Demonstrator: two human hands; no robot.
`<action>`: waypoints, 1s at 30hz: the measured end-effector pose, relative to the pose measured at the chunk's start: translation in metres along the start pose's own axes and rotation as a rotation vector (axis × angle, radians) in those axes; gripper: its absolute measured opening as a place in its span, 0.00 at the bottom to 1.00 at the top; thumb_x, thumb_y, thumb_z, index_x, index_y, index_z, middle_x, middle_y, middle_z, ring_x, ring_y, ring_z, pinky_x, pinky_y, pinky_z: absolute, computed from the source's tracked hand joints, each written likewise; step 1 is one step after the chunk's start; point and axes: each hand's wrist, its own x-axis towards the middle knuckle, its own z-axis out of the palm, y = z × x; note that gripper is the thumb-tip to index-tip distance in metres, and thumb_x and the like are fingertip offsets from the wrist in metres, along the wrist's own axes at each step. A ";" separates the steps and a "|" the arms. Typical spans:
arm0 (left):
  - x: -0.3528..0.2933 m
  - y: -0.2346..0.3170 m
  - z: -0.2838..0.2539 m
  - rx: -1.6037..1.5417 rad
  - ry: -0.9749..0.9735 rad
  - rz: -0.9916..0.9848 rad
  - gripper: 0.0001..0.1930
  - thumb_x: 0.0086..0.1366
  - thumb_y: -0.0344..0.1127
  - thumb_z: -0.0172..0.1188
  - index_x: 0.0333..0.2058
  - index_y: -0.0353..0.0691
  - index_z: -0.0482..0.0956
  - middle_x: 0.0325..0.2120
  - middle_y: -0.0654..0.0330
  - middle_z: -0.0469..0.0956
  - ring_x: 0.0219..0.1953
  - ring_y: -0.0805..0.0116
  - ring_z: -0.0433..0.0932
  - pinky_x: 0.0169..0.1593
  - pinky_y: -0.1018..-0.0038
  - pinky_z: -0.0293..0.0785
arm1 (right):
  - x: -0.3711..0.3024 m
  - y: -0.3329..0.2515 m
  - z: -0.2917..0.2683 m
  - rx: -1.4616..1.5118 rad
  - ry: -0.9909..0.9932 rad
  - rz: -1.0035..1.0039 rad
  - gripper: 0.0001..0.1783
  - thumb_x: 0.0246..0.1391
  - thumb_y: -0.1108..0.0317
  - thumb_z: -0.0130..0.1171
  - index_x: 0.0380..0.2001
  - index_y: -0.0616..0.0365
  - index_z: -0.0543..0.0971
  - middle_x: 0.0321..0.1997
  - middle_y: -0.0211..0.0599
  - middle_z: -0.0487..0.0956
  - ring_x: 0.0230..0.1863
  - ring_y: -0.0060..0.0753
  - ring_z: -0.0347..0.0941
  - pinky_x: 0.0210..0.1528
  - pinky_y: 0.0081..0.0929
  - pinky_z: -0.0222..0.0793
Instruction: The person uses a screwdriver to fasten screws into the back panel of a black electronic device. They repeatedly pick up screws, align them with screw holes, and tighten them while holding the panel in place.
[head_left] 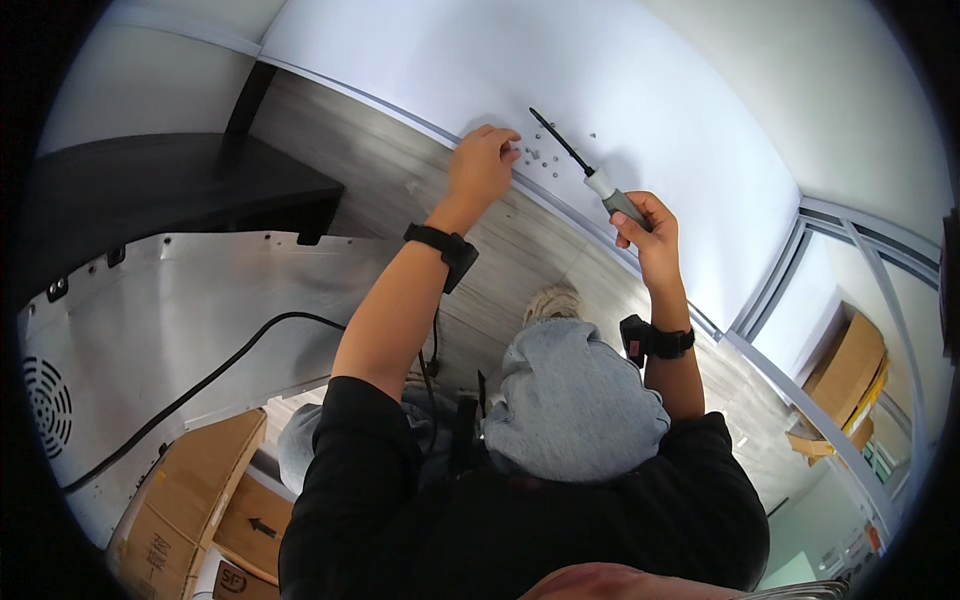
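My right hand [647, 232] is closed round the grey handle of a screwdriver [602, 186]. Its black shaft points up and to the left above a white surface [690, 150]. Several small metal screws [543, 158] lie scattered on that surface, between the screwdriver and my left hand. At the near edge of the surface, my left hand [487, 158] reaches over with bent fingers beside the screws. A gap shows between its fingertips, and I see nothing held in them. Black straps with small dark boxes sit on both wrists.
On the left stand a black bench [150, 190] and a large silver metal panel [230, 300], with a black cable [215, 375] crossing it. Cardboard boxes [190, 480] lie at the lower left. A metal frame [800, 395] and another cardboard box [845, 365] are at the right.
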 end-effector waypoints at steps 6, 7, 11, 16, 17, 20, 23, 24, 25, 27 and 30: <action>0.004 -0.007 0.006 0.002 0.069 -0.010 0.04 0.56 0.30 0.64 0.31 0.39 0.82 0.31 0.61 0.79 0.29 0.68 0.76 0.33 0.73 0.72 | 0.004 0.000 -0.010 -0.056 0.005 0.000 0.12 0.49 0.72 0.64 0.38 0.61 0.76 0.25 0.25 0.74 0.22 0.15 0.66 0.24 0.16 0.62; 0.006 -0.003 0.000 -0.172 0.061 -0.144 0.05 0.58 0.32 0.63 0.32 0.38 0.81 0.31 0.61 0.79 0.30 0.69 0.76 0.33 0.74 0.72 | 0.005 0.000 -0.009 -0.061 0.007 -0.021 0.13 0.48 0.73 0.64 0.39 0.61 0.76 0.25 0.25 0.73 0.22 0.15 0.65 0.23 0.16 0.62; 0.008 0.015 -0.038 -1.029 0.087 -0.590 0.09 0.63 0.36 0.60 0.35 0.35 0.78 0.35 0.60 0.79 0.33 0.70 0.78 0.34 0.76 0.75 | 0.005 -0.020 -0.001 -0.059 -0.067 -0.077 0.17 0.48 0.75 0.63 0.44 0.59 0.76 0.25 0.25 0.74 0.22 0.13 0.64 0.22 0.14 0.59; -0.010 0.036 -0.085 -1.584 0.127 -0.616 0.08 0.67 0.34 0.53 0.39 0.36 0.73 0.37 0.57 0.78 0.37 0.67 0.79 0.42 0.74 0.79 | 0.009 -0.038 0.022 -0.120 -0.201 -0.205 0.20 0.46 0.79 0.61 0.46 0.58 0.77 0.28 0.23 0.76 0.22 0.10 0.63 0.23 0.12 0.56; -0.015 0.037 -0.093 -1.641 0.131 -0.589 0.07 0.68 0.34 0.52 0.38 0.36 0.73 0.37 0.57 0.78 0.38 0.67 0.79 0.43 0.73 0.80 | 0.009 -0.044 0.027 -0.131 -0.226 -0.202 0.20 0.46 0.79 0.62 0.46 0.58 0.77 0.29 0.24 0.76 0.24 0.11 0.64 0.25 0.12 0.58; -0.026 0.040 -0.114 -1.715 0.171 -0.504 0.07 0.68 0.33 0.50 0.38 0.36 0.73 0.37 0.56 0.78 0.38 0.67 0.79 0.44 0.73 0.80 | 0.009 -0.063 0.040 -0.181 -0.282 -0.232 0.20 0.46 0.79 0.62 0.46 0.59 0.77 0.32 0.26 0.77 0.29 0.14 0.67 0.31 0.14 0.63; -0.038 0.046 -0.138 -1.688 0.227 -0.440 0.08 0.69 0.33 0.50 0.37 0.35 0.74 0.37 0.56 0.78 0.38 0.67 0.79 0.45 0.73 0.79 | 0.005 -0.085 0.058 -0.253 -0.309 -0.316 0.20 0.45 0.79 0.62 0.46 0.60 0.77 0.36 0.29 0.78 0.35 0.19 0.71 0.39 0.17 0.66; -0.042 0.048 -0.147 -1.670 0.245 -0.423 0.08 0.69 0.33 0.49 0.37 0.35 0.74 0.37 0.56 0.78 0.38 0.67 0.79 0.45 0.74 0.79 | 0.002 -0.093 0.063 -0.280 -0.320 -0.330 0.20 0.45 0.79 0.62 0.45 0.60 0.77 0.37 0.30 0.79 0.37 0.21 0.72 0.42 0.18 0.67; -0.046 0.050 -0.156 -1.665 0.263 -0.405 0.08 0.69 0.33 0.49 0.36 0.35 0.74 0.36 0.56 0.78 0.38 0.68 0.79 0.45 0.74 0.79 | -0.001 -0.103 0.069 -0.306 -0.331 -0.348 0.20 0.45 0.80 0.62 0.45 0.60 0.77 0.38 0.31 0.79 0.39 0.22 0.73 0.45 0.19 0.67; -0.055 0.054 -0.175 -1.654 0.298 -0.370 0.08 0.69 0.33 0.50 0.36 0.35 0.74 0.36 0.56 0.78 0.37 0.68 0.78 0.45 0.75 0.79 | -0.006 -0.119 0.082 -0.366 -0.349 -0.437 0.20 0.45 0.80 0.63 0.45 0.60 0.78 0.39 0.33 0.80 0.40 0.24 0.74 0.44 0.20 0.68; -0.064 0.064 -0.209 -1.585 0.348 -0.346 0.07 0.69 0.33 0.50 0.36 0.35 0.74 0.36 0.56 0.78 0.37 0.69 0.78 0.45 0.76 0.79 | -0.018 -0.155 0.104 -0.464 -0.378 -0.567 0.20 0.44 0.80 0.63 0.44 0.59 0.78 0.40 0.35 0.80 0.39 0.25 0.75 0.44 0.21 0.69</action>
